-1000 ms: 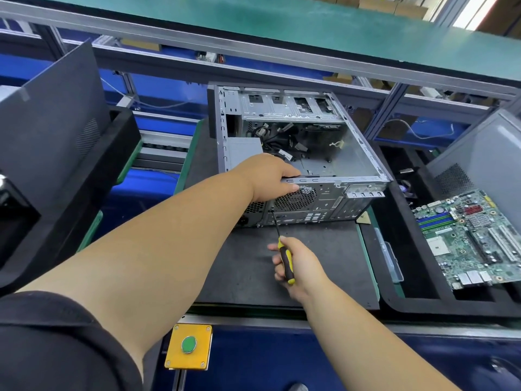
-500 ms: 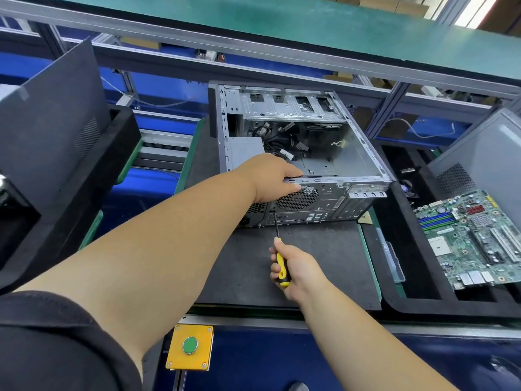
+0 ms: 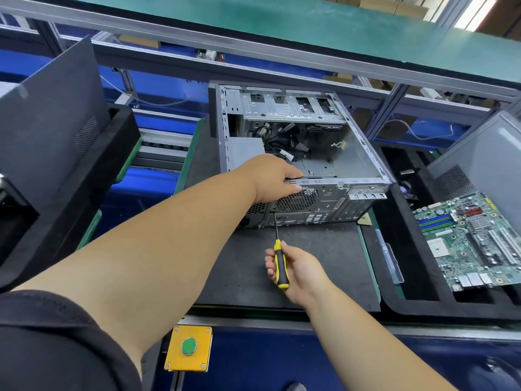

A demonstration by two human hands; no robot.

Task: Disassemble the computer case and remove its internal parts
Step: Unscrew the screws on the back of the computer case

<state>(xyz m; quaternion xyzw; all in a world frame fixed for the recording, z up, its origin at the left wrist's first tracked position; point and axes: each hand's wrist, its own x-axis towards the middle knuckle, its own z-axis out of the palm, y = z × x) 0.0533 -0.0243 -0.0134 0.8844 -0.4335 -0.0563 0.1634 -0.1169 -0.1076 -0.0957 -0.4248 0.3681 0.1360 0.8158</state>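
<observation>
Right hand [image 3: 298, 270] fingers [image 3: 271, 261] curled round a yellow-and-black screwdriver [image 3: 280, 263], tip set against the rear panel of the computer case [image 3: 332, 176] just ahead. Left hand [image 3: 270, 177] beyond, fingers hooked over the rear top edge, thumb pressed on the panel, steadying the open case on the dark worktop [image 3: 310, 249]. Apparently undoing a rear screw; next likely needs steady turning under pressure. Screw head hidden by the tip; cables inside tangled, unclear. Motherboard [image 3: 473, 238] already out, well off to the right.

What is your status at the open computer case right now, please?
Left hand grips the open grey metal computer case at its rear rim. Right hand holds the yellow-and-black screwdriver, tip at the rear panel. Nothing blocking.
</observation>
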